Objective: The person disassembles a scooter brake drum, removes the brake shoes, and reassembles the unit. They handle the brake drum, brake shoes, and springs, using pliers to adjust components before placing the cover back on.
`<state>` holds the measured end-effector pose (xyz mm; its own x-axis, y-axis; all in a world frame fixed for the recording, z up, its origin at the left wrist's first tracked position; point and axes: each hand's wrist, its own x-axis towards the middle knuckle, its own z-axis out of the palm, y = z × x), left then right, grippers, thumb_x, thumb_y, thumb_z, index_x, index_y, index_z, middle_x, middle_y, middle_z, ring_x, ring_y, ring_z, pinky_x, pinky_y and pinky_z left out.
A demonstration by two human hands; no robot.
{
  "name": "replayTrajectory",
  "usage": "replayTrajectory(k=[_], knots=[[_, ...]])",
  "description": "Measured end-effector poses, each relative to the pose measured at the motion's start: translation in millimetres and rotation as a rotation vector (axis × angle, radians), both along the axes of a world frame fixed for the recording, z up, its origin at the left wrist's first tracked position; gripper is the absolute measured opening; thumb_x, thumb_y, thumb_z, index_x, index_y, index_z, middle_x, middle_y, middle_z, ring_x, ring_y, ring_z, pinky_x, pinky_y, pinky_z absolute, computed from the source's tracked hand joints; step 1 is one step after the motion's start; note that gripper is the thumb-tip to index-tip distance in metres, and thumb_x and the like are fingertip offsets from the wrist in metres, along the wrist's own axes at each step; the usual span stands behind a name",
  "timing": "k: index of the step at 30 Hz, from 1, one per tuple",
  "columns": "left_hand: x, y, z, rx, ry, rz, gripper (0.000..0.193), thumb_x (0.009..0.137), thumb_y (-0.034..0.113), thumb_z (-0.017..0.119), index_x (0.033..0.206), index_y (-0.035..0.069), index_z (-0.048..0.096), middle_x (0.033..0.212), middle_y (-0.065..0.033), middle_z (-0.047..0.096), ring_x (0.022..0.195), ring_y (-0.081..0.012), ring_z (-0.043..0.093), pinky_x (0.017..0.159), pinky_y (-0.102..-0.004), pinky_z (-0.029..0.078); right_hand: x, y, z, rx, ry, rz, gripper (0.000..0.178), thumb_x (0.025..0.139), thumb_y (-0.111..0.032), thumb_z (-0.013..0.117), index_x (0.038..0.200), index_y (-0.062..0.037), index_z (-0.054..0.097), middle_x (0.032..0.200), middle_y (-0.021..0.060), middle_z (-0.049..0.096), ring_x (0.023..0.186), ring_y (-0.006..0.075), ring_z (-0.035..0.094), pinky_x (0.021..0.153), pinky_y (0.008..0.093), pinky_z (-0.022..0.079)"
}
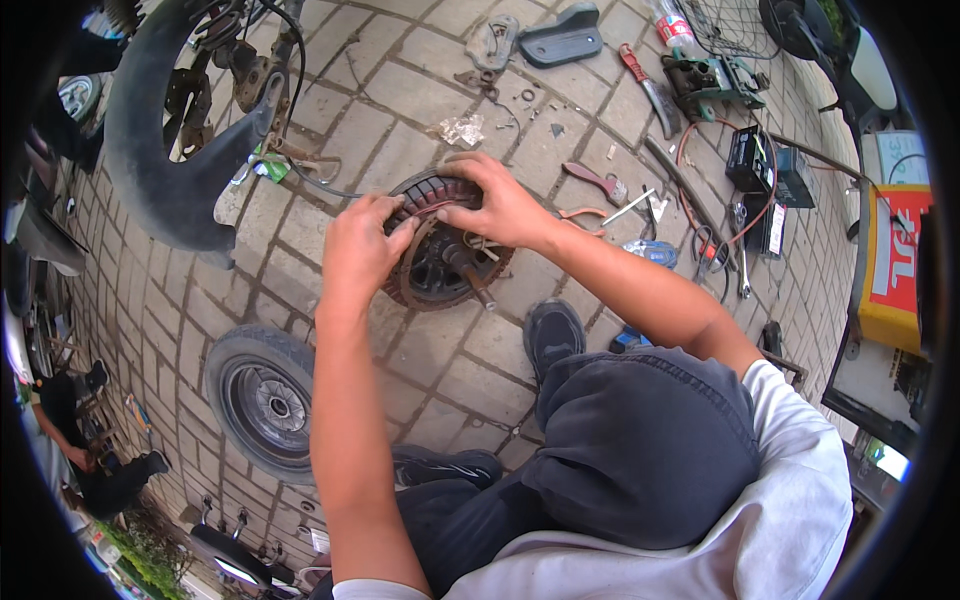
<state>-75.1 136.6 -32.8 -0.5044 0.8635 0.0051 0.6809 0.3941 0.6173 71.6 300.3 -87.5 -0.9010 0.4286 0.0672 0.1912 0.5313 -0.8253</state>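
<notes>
A round hub motor stator (424,270) stands on the paving between my feet. Dark ribbed segments line its upper rim, its lower rim is rusty brown, and a metal axle (471,277) sticks out of its middle toward me. My left hand (362,245) grips the upper left of the rim, fingers over the outside and thumb inside. On the upper right, my right hand (492,205) is closed round the rim in the same way, its thumb pressing near a reddish strip. Some thin wires come out near the axle. A tyre-mounted wheel (262,403) lies flat to the left.
Up left stands a scooter part with a black mudguard (165,150). Tools lie to the right: a brush (597,184), a red-handled knife (650,90), a spanner (742,252) and scissors (710,250). Black battery blocks (752,160) sit farther right. Another person (95,440) is at the far left.
</notes>
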Motion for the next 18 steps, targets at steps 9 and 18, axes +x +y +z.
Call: replayTrajectory(k=[9, 18], knots=[[-8.5, 1.1, -1.2, -0.012, 0.007, -0.024, 0.033, 0.075, 0.015, 0.078, 0.103, -0.002, 0.071, 0.098, -0.0221, 0.07, 0.092, -0.0383, 0.068, 0.081, -0.0398, 0.054, -10.0, 1.4, 7.0, -0.09, -0.099, -0.013, 0.053, 0.075, -0.021, 0.08, 0.119, -0.0011, 0.06, 0.121, 0.0177, 0.056, 0.118, 0.0326, 0.053, 0.103, 0.0403, 0.042], [-8.2, -3.0, 1.8, -0.054, -0.094, 0.017, 0.037, 0.076, 0.014, 0.078, 0.108, -0.003, 0.068, 0.107, -0.021, 0.069, 0.101, -0.0359, 0.065, 0.091, -0.0397, 0.05, 13.9, 0.2, 4.3, -0.314, 0.112, -0.012, 0.045, 0.077, -0.021, 0.077, 0.117, -0.0075, 0.059, 0.133, 0.0156, 0.05, 0.129, 0.0306, 0.048, 0.112, 0.0433, 0.035]])
